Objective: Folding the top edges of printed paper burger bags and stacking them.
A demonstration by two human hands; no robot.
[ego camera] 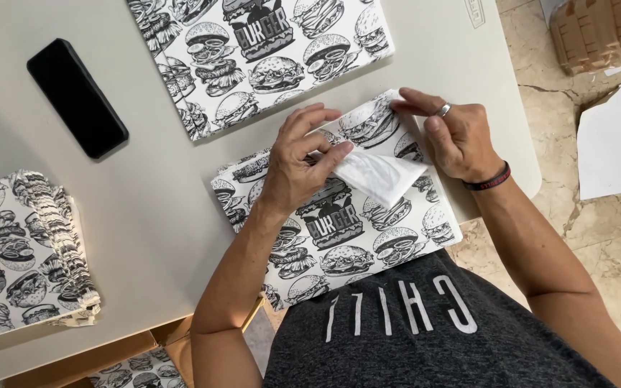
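A black-and-white printed paper sheet with burger drawings [339,237] lies on the grey table right in front of me. One corner is folded over, showing its plain white underside [379,176]. My left hand [300,158] pinches that white flap with thumb and fingers. My right hand [454,136], wearing a ring and a dark wristband, presses the sheet's far corner down with its fingertips.
A second printed sheet [267,50] lies farther back. A stack of folded printed sheets [23,251] sits at the left. A black phone [77,97] lies at the back left. A cardboard box [138,352] stands below the table edge. White paper [616,140] and cardboard [598,29] lie on the stone floor.
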